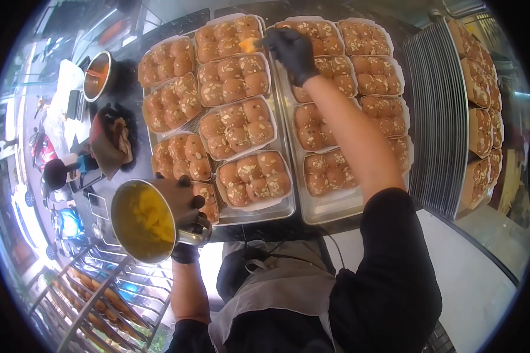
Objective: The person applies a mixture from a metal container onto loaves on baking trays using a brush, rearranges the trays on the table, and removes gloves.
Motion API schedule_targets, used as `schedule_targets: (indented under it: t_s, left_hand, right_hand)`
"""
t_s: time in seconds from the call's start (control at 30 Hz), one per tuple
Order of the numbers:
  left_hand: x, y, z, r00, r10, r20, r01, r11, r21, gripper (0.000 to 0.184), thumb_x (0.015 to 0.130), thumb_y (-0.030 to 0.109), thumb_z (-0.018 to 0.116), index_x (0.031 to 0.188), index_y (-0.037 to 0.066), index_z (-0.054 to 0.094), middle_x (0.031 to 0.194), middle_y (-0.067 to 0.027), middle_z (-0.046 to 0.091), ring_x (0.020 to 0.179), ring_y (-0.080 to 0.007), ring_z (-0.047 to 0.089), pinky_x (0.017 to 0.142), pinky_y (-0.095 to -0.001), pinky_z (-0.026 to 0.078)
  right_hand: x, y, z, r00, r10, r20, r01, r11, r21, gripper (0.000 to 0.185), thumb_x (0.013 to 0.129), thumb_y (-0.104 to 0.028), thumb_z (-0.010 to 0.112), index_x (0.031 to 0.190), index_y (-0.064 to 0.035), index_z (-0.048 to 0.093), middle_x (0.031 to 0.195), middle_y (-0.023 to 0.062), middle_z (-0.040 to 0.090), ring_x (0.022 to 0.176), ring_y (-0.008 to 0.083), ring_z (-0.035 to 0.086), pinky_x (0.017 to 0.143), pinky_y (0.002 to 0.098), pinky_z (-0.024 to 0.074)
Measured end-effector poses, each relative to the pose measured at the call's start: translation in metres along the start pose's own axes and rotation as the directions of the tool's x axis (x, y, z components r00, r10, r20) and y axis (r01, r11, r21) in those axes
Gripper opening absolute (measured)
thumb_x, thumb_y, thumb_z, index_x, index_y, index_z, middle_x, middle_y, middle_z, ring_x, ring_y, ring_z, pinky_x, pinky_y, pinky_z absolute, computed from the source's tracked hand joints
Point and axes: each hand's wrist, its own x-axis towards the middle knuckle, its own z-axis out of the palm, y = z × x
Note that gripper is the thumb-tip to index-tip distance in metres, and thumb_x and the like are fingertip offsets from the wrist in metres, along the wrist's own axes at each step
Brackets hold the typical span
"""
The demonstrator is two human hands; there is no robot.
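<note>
My left hand [188,209], in a black glove, is closed on the handle of a metal pitcher [119,219] that has a yellow, butter-like mass [150,215] inside. At the top, my right hand [291,53], also black-gloved, pinches a small tool with an orange-yellow tip [250,45]. That tip is over a nut-topped bun loaf [228,37] in the back row of the left tray [253,216]. Several such loaves in paper liners fill this tray. My right forearm passes over the loaves of the right tray [335,215] and hides some of them.
A tall stack of metal trays [436,117] stands at the right, with more loaves [482,129] beyond it. At the left are a metal bowl [99,76] and a brown cloth [109,141]. A wire rack [94,294] is at the lower left.
</note>
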Motion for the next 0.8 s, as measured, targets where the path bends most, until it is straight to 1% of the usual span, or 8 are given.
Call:
schedule_targets:
  t_s: [0.1, 0.43, 0.53, 0.6, 0.63, 0.67, 0.73, 0.8]
  left_hand:
    - [-0.013, -0.01, 0.005, 0.999, 0.045, -0.025, -0.043, 0.996, 0.081, 0.064, 0.089, 0.045, 0.061, 0.144, 0.022, 0.037, 0.142, -0.0157, 0.03, 0.111, -0.038, 0.044, 0.088, -0.0616, 0.048]
    - [-0.037, -0.01, -0.001, 0.979, 0.01, -0.204, 0.007, 0.997, 0.081, 0.055, 0.092, 0.045, 0.055, 0.136, 0.013, 0.046, 0.126, -0.0121, 0.056, 0.104, -0.0276, 0.059, 0.081, -0.0432, 0.053]
    - [-0.044, 0.027, -0.06, 0.997, -0.021, -0.074, 0.06, 0.817, 0.573, 0.054, 0.098, 0.04, 0.05, 0.142, 0.01, 0.041, 0.133, -0.014, 0.053, 0.12, -0.0316, 0.054, 0.095, -0.0515, 0.051]
    - [-0.056, 0.038, -0.101, 0.961, 0.275, -0.02, -0.012, 0.116, 0.993, 0.055, 0.102, 0.038, 0.044, 0.147, 0.008, 0.035, 0.142, -0.0161, 0.047, 0.132, -0.0338, 0.046, 0.107, -0.0531, 0.043]
    - [-0.055, 0.031, -0.097, 0.951, 0.309, -0.03, -0.009, 0.125, 0.992, 0.055, 0.102, 0.038, 0.044, 0.147, 0.008, 0.035, 0.142, -0.0161, 0.047, 0.132, -0.0338, 0.046, 0.107, -0.0531, 0.043]
    - [-0.043, 0.02, -0.087, 0.977, 0.21, 0.024, -0.116, 0.435, 0.893, 0.058, 0.098, 0.028, 0.052, 0.149, 0.008, 0.032, 0.146, -0.0143, 0.042, 0.134, -0.029, 0.042, 0.11, -0.047, 0.04]
    - [-0.026, 0.012, -0.082, 0.983, 0.142, 0.113, -0.181, 0.707, 0.684, 0.064, 0.095, 0.019, 0.061, 0.15, 0.009, 0.029, 0.151, -0.0125, 0.038, 0.137, -0.0242, 0.039, 0.112, -0.0409, 0.037]
    - [-0.01, 0.012, -0.087, 0.981, 0.076, -0.177, -0.001, 0.922, 0.387, 0.054, 0.104, 0.037, 0.039, 0.15, 0.009, 0.032, 0.15, -0.015, 0.039, 0.134, -0.0303, 0.043, 0.11, -0.0449, 0.041]
  right_hand:
    - [0.012, -0.004, -0.013, 0.964, 0.204, -0.172, -0.189, 0.977, 0.1, 0.025, 0.093, -0.024, 0.064, 0.089, -0.0018, 0.074, 0.073, -0.0001, 0.068, 0.057, 0.0049, 0.056, 0.05, 0.0211, 0.0425]
    - [0.004, -0.023, -0.032, 0.94, -0.315, -0.13, 0.296, 0.944, -0.149, 0.024, 0.096, -0.024, 0.064, 0.097, -0.0011, 0.071, 0.082, 0.0024, 0.072, 0.063, 0.0059, 0.057, 0.058, 0.0214, 0.0459]
    - [-0.088, -0.145, -0.005, 0.914, -0.406, -0.011, 0.405, 0.914, -0.036, 0.023, 0.098, -0.021, 0.061, 0.099, -0.0014, 0.071, 0.086, 0.003, 0.073, 0.066, 0.0065, 0.056, 0.06, 0.0222, 0.0474]
    - [-0.157, -0.176, 0.025, 0.962, -0.189, 0.195, 0.161, 0.976, 0.148, 0.018, 0.097, -0.017, 0.061, 0.101, -0.0026, 0.07, 0.082, 0.0044, 0.072, 0.06, 0.0082, 0.057, 0.055, 0.0249, 0.0472]
    - [-0.17, -0.177, 0.037, 0.858, -0.3, 0.417, 0.3, 0.952, 0.066, 0.016, 0.095, -0.015, 0.063, 0.103, -0.003, 0.069, 0.08, 0.0061, 0.071, 0.058, 0.0105, 0.059, 0.052, 0.0265, 0.0472]
    - [-0.177, -0.177, 0.048, 0.693, -0.372, 0.618, 0.455, 0.89, 0.026, 0.015, 0.093, -0.013, 0.064, 0.104, -0.0035, 0.069, 0.077, 0.0077, 0.07, 0.055, 0.0129, 0.06, 0.049, 0.0282, 0.0471]
    - [-0.189, -0.172, 0.069, 0.623, -0.363, 0.693, 0.569, 0.818, -0.083, 0.016, 0.091, -0.011, 0.066, 0.105, -0.0043, 0.068, 0.076, 0.0087, 0.069, 0.054, 0.0151, 0.062, 0.049, 0.0293, 0.0478]
    - [-0.195, -0.174, 0.074, 0.562, -0.333, 0.757, 0.68, 0.708, -0.192, 0.018, 0.089, -0.009, 0.068, 0.106, -0.0051, 0.068, 0.075, 0.0096, 0.069, 0.054, 0.0173, 0.064, 0.048, 0.0305, 0.0486]
